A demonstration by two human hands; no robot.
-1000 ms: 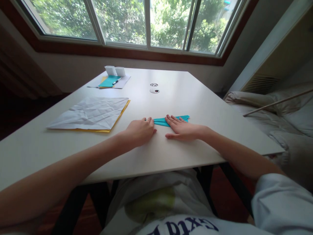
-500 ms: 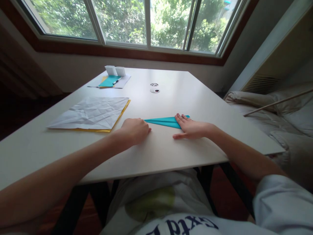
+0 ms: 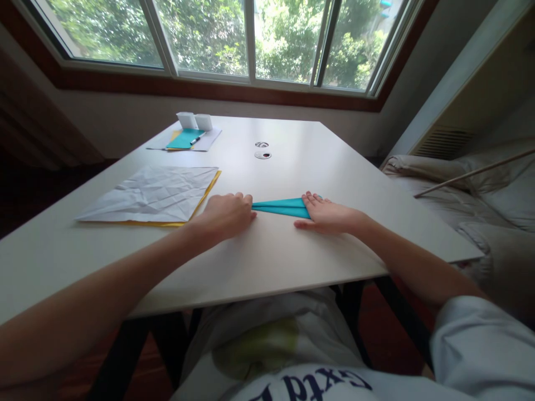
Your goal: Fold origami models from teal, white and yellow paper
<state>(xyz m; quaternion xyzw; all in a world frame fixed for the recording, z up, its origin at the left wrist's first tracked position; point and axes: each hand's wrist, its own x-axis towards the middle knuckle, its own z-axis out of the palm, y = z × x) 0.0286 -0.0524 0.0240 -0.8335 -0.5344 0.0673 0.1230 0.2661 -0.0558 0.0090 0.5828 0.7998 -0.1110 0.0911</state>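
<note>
A narrow folded piece of turquoise paper (image 3: 281,208) lies on the white table in front of me. It tapers to a point on the left and has a crease running along its length. My left hand (image 3: 229,215) is at the pointed end with fingers curled over it, hiding the tip. On the wide right end rests my right hand (image 3: 328,216), palm down, its fingers stretched flat across the paper and its thumb out on the tabletop.
Left of my hands lies a creased white sheet (image 3: 150,194) over yellow paper (image 3: 207,196). Farther back are a turquoise sheet (image 3: 183,139), a pen (image 3: 197,138) and small white blocks (image 3: 194,121). Round cable-hole covers (image 3: 263,155) sit mid-table. A cushioned seat (image 3: 422,172) stands at the right.
My left hand has shifted slightly up at the pointed end, its knuckles more raised. My right hand stays flat on the wide end. The view has moved slightly.
</note>
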